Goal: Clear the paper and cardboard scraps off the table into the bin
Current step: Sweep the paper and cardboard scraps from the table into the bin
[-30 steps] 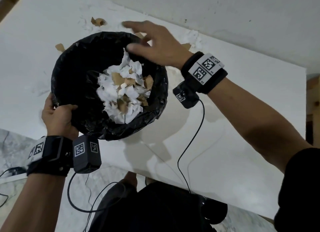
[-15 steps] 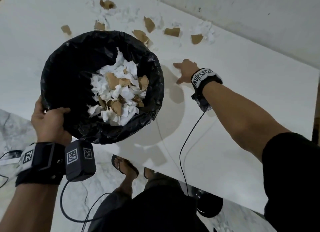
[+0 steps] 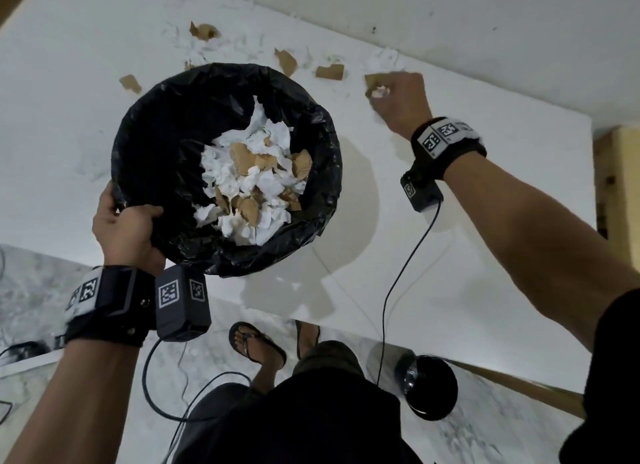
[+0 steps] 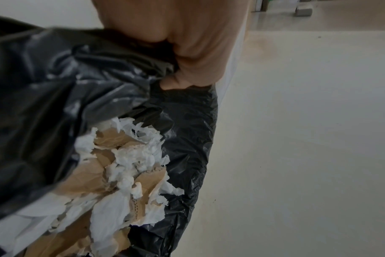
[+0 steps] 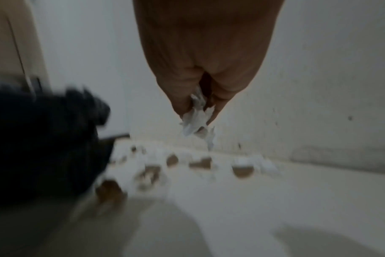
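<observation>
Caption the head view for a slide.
Left hand holds the lined bin while right hand grabs white paper scraps off the table.

- The bin I'm holding has a glossy black liner.
- Inside it I see white paper mixed with tan cardboard.
- The table is plain white, scattered with tan cardboard bits and white paper shreds.
- My right hand grips a white scrap.
- Both wristbands are black, carrying black-and-white square markers.
- The floor is grey-veined white marble.
</observation>
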